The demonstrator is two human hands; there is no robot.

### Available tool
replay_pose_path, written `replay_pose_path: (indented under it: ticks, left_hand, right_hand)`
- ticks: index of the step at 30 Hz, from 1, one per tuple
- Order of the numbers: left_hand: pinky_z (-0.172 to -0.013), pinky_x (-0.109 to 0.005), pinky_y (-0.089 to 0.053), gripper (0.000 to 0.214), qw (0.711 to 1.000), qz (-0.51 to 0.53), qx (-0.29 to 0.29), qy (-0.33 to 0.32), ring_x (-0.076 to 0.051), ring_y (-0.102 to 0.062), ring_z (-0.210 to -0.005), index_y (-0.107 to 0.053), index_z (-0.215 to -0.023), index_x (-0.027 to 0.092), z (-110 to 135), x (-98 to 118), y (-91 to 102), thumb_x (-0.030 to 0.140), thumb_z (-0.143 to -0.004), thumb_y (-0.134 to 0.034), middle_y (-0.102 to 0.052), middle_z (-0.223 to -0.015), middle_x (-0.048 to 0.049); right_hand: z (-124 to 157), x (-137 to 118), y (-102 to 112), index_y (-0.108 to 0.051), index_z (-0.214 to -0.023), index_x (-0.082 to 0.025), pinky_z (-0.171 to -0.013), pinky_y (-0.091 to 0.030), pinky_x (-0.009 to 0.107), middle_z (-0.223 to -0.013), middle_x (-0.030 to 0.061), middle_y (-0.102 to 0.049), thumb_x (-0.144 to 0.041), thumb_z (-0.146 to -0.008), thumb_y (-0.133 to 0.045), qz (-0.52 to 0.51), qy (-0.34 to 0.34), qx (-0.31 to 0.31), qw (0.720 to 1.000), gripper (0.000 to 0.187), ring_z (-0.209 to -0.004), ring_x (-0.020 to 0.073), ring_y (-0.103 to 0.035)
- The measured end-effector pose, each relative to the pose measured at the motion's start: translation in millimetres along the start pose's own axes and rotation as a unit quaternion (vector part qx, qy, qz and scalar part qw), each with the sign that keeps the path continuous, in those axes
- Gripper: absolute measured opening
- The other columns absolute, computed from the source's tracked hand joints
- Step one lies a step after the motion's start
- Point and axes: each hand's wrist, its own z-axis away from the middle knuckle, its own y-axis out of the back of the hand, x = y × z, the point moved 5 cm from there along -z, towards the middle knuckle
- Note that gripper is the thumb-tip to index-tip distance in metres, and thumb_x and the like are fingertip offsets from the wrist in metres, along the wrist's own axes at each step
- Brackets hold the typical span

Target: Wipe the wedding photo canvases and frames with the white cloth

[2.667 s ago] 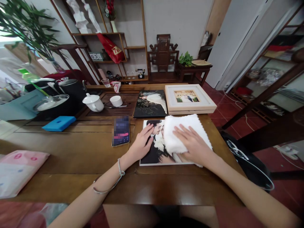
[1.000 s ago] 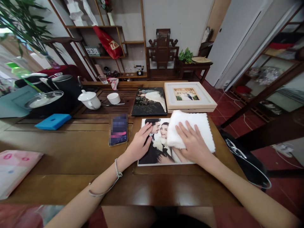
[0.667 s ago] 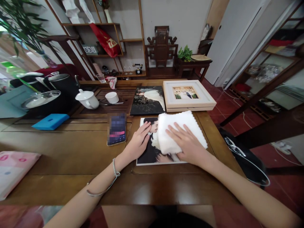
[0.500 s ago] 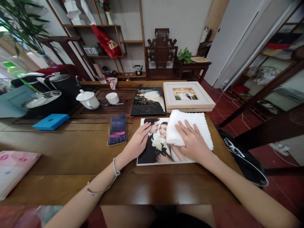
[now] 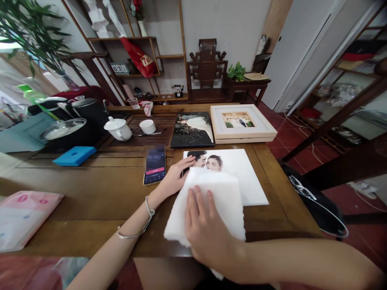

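Note:
A large wedding photo print (image 5: 242,177) lies flat on the wooden table (image 5: 90,193). My left hand (image 5: 175,177) rests open on the print's left edge, fingers stretched flat. My right hand (image 5: 208,233) lies open and flat on a folded white cloth (image 5: 211,201), which covers the near left part of the print and hangs over the table's front edge. A phone (image 5: 155,165) lies just left of my left hand.
Behind the print sit a dark photo panel (image 5: 192,129) and a white framed photo (image 5: 242,123). A tea tray with a white teapot (image 5: 117,129) and cup (image 5: 147,126) is at the back left, beside a blue block (image 5: 75,156). A pink packet (image 5: 24,215) lies at far left.
My right hand has dragged the white cloth from the print's upper right down to its near left corner, uncovering the white right part. My left hand stays on the left edge.

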Motion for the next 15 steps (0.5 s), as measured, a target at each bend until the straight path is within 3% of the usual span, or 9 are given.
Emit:
replay_pose_path:
  ticks: [2,4,9,12,15]
  left_hand:
    - [-0.114,-0.053,-0.038,0.041,1.000,-0.013,-0.005,-0.007,-0.028,-0.049,-0.135,-0.061,-0.129,0.017,1.6,0.6,-3.5,0.021,-0.092,-0.046,-0.054,-0.143,-0.0138]
    - [-0.115,-0.053,-0.037,0.043,0.999,-0.031,-0.005,-0.014,-0.028,-0.045,-0.138,-0.057,-0.134,0.017,4.7,2.8,-9.3,0.022,-0.092,-0.046,-0.051,-0.146,-0.0152]
    - [-0.115,-0.056,-0.034,0.063,0.997,-0.062,0.037,-0.037,-0.035,-0.036,-0.141,-0.046,-0.141,0.016,11.9,13.9,-19.6,0.040,-0.086,-0.065,-0.041,-0.147,-0.0221]
    - [-0.113,-0.054,-0.037,0.058,0.996,-0.064,0.040,-0.041,-0.034,-0.042,-0.135,-0.049,-0.137,0.018,12.9,18.3,-21.8,0.040,-0.086,-0.066,-0.046,-0.139,-0.0206]
    - [-0.110,-0.056,-0.039,0.053,0.997,-0.063,0.029,-0.036,-0.033,-0.042,-0.135,-0.049,-0.138,0.022,13.3,18.5,-23.3,0.039,-0.090,-0.063,-0.046,-0.141,-0.0182]
  right_hand:
    - [10.4,7.2,2.3,-0.046,-0.136,0.012,-0.106,-0.034,0.069,-0.147,0.0362,-0.035,-0.029,-0.077,-0.057,-0.048,0.025,-0.013,0.998,0.073,-0.138,0.0512,-0.030]
    - [22.2,30.2,1.4,-0.042,-0.140,0.010,-0.113,-0.029,0.063,-0.150,0.0310,-0.033,-0.026,-0.073,-0.058,-0.101,0.020,-0.024,0.994,0.078,-0.142,0.0439,-0.027]
    - [43.3,121.1,-5.9,-0.044,-0.143,-0.002,-0.117,-0.025,0.055,-0.152,0.0193,-0.039,-0.012,-0.063,-0.048,-0.141,-0.079,0.039,0.986,0.081,-0.145,0.0291,-0.028]
    - [39.4,157.2,-4.0,-0.050,-0.140,-0.009,-0.116,-0.027,0.056,-0.147,0.0157,-0.048,-0.011,-0.064,-0.046,-0.190,-0.104,0.079,0.973,0.076,-0.141,0.0274,-0.036]
    - [18.0,171.5,4.3,-0.057,-0.134,-0.017,-0.112,-0.032,0.057,-0.140,0.0120,-0.056,-0.011,-0.069,-0.045,-0.284,-0.127,0.102,0.945,0.066,-0.134,0.0298,-0.047]
